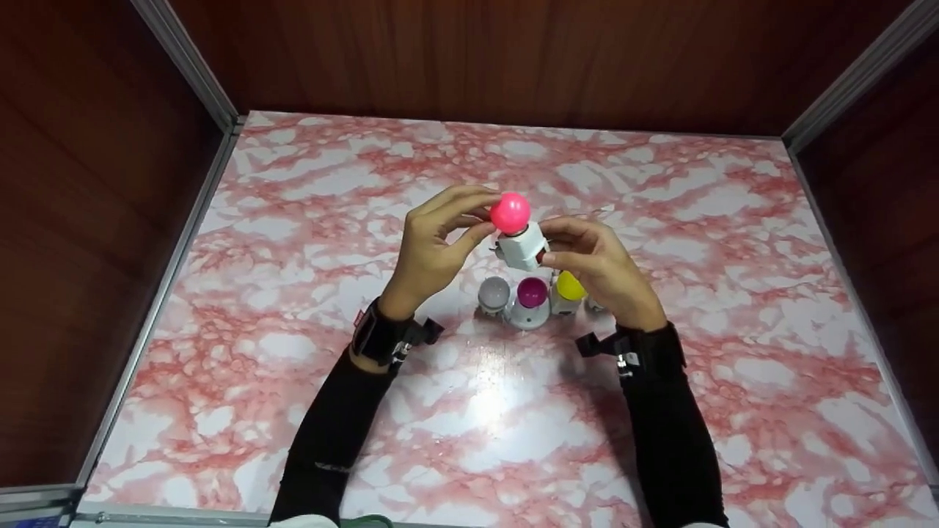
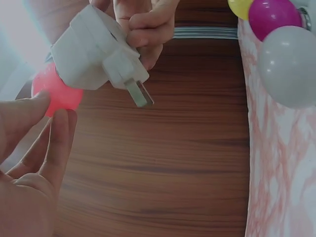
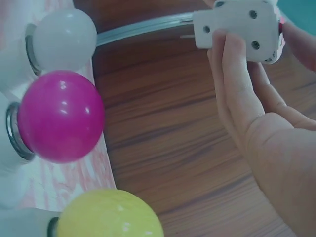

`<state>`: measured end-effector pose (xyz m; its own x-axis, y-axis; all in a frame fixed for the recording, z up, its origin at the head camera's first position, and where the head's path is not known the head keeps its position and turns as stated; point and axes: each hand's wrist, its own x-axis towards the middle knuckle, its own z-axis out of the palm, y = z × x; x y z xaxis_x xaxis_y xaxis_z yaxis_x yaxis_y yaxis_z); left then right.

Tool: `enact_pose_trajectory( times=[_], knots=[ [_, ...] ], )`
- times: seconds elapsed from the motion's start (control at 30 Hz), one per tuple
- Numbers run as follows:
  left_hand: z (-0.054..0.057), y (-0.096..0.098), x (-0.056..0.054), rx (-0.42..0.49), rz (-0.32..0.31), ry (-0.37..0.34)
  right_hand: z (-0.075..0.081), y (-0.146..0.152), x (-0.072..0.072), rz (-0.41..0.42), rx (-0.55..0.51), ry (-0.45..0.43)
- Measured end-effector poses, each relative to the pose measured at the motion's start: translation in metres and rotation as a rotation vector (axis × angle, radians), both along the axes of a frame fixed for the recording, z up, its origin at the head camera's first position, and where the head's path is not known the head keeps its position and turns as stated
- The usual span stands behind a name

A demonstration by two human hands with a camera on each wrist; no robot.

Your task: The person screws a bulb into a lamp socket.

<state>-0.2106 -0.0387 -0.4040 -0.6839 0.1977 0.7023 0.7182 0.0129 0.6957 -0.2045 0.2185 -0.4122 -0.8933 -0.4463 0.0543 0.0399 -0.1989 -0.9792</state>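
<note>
Above the table, a pink light bulb (image 1: 510, 213) sits in a white plug-in lamp socket (image 1: 522, 248). My left hand (image 1: 436, 246) pinches the bulb between thumb and fingertips. From the other side my right hand (image 1: 605, 268) grips the socket, its thumb beside a red switch (image 1: 542, 257). In the left wrist view, flat metal plug prongs (image 2: 139, 94) stick out of the socket. The right wrist view shows the socket's screwed underside (image 3: 242, 29), with fingers against it.
Below the hands stand a grey-white bulb (image 1: 494, 292), a magenta bulb (image 1: 532, 292) and a yellow bulb (image 1: 570, 286) in white holders. Another white piece (image 1: 594, 303) is partly hidden by the right hand. Brown wood-grain panels (image 1: 477, 59) enclose the red-and-white marbled table (image 1: 293, 411).
</note>
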Motion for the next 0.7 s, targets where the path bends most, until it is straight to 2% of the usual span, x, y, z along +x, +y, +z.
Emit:
enact_pose_trajectory(
  times=[0.27, 0.43, 0.57, 0.7],
  knots=[
    [-0.007, -0.009, 0.003, -0.023, 0.03, -0.014, -0.009, -0.014, 0.002, -0.087, 0.079, -0.01],
    [-0.01, -0.014, 0.005, -0.055, 0.09, 0.001, -0.012, -0.025, 0.005, -0.142, 0.155, 0.024],
    [-0.011, -0.019, 0.007, -0.076, 0.128, -0.005, -0.012, -0.033, 0.008, -0.156, 0.189, 0.021],
    [-0.01, -0.025, 0.01, -0.095, 0.129, -0.015, -0.012, -0.039, 0.012, -0.154, 0.224, 0.03]
  ],
)
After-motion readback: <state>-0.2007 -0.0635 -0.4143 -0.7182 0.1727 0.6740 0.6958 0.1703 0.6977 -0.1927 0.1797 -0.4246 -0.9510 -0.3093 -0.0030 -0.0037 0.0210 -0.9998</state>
